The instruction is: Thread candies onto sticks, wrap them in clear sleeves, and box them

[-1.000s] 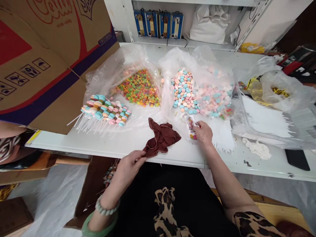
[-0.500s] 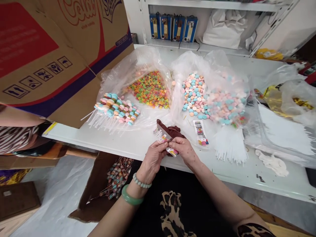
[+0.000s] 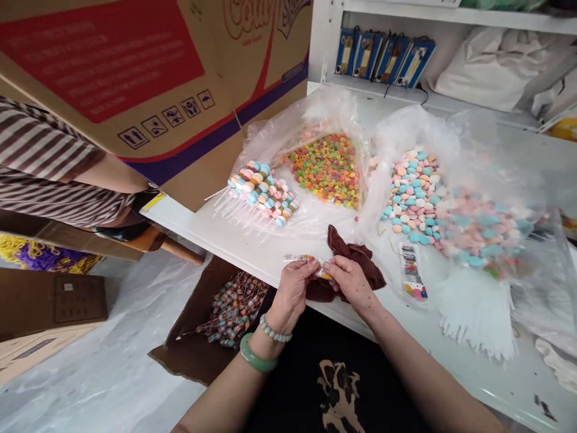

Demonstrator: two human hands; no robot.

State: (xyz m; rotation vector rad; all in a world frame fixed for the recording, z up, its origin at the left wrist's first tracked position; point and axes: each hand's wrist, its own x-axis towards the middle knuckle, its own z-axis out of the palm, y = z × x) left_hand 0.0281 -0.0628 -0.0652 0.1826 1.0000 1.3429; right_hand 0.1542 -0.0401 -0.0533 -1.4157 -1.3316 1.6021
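Both hands meet at the table's front edge, pinching a small printed clear plastic wrapper [image 3: 323, 272] between them. My left hand [image 3: 295, 287], with a bead bracelet and a green bangle on its wrist, grips one side; my right hand [image 3: 349, 278] grips the other. Just behind them lies a crumpled dark brown cloth [image 3: 367, 264]. A similar printed wrapper [image 3: 411, 270] lies flat to the right. Candy skewers on white sticks [image 3: 264, 191] are laid in a row at the left. Farther back are ring candies [image 3: 327, 168] and pastel round candies [image 3: 412, 189] on plastic bags.
A large cardboard carton [image 3: 252, 132] stands on the table's left. White sticks [image 3: 480, 313] lie at the right. Below the table edge, an open box [image 3: 180, 343] holds many candy skewers. A person in a striped shirt [image 3: 49, 162] is at the left. Blue boxes [image 3: 387, 57] sit on the shelf.
My view has turned left, so the scene sits farther right. The wrapper has tilted flatter between my fingers, and both hands still pinch it. More of the striped shirt shows.
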